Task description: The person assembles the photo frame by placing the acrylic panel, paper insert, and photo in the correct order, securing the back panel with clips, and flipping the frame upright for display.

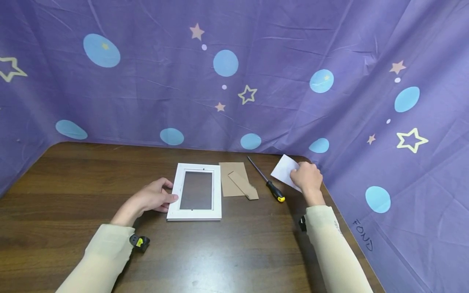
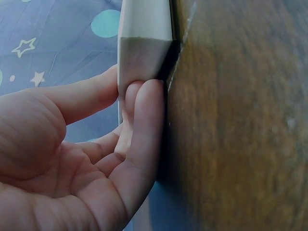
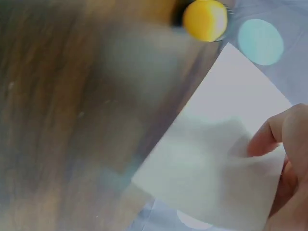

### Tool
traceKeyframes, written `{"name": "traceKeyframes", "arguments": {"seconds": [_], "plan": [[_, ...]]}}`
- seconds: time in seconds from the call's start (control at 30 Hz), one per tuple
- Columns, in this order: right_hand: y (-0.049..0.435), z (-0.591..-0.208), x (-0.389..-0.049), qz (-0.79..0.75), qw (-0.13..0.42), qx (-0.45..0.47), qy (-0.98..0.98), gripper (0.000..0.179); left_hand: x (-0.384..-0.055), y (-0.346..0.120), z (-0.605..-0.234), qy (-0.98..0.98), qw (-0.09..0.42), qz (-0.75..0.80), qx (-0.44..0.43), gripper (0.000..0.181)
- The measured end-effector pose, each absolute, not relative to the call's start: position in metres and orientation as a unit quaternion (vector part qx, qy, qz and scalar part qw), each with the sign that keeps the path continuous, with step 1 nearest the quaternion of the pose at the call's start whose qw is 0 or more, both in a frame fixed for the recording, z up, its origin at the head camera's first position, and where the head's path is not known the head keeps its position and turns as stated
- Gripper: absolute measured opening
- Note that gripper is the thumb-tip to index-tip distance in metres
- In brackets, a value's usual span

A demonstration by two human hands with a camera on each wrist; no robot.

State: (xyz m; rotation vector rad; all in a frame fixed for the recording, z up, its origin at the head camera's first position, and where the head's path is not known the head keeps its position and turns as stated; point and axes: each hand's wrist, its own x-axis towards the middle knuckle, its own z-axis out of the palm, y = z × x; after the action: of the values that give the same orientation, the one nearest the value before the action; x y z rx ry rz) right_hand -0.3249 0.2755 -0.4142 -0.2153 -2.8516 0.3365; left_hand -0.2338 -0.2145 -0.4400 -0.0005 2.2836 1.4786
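A white picture frame (image 1: 175,203) lies on the wooden table, its middle opening showing a dark pane. My left hand (image 1: 155,196) grips its left side, thumb on the upper face and fingers along the edge; the left wrist view shows the frame's thick side (image 2: 144,57) between thumb and fingers. At the table's far right, my right hand (image 1: 307,177) pinches a white sheet of paper (image 1: 283,169) by its right edge. The right wrist view shows the paper (image 3: 207,159) tilted above the tabletop, with the thumb on its face.
Right of the frame lie a brown backing board (image 1: 231,179) and a folded cardboard strip (image 1: 243,186) on top of it. A screwdriver (image 1: 269,184) with a black and yellow handle lies between board and paper. A purple patterned curtain (image 1: 146,81) borders the table behind and at right.
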Motion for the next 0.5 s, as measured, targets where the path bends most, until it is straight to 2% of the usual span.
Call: {"name": "traceKeyframes", "arguments": {"seconds": [0.33,0.5], "plan": [[0.258,-0.384,-0.316,0.227,0.125,-0.014,-0.966,0.035,-0.234,-0.214,-0.441,0.817,0.209,0.538,0.004,0.054],[0.237,-0.365,-0.308,0.305,0.099,0.011,-0.947,0.031,-0.234,-0.214,-0.441,0.817,0.209,0.537,0.004,0.054]]}}
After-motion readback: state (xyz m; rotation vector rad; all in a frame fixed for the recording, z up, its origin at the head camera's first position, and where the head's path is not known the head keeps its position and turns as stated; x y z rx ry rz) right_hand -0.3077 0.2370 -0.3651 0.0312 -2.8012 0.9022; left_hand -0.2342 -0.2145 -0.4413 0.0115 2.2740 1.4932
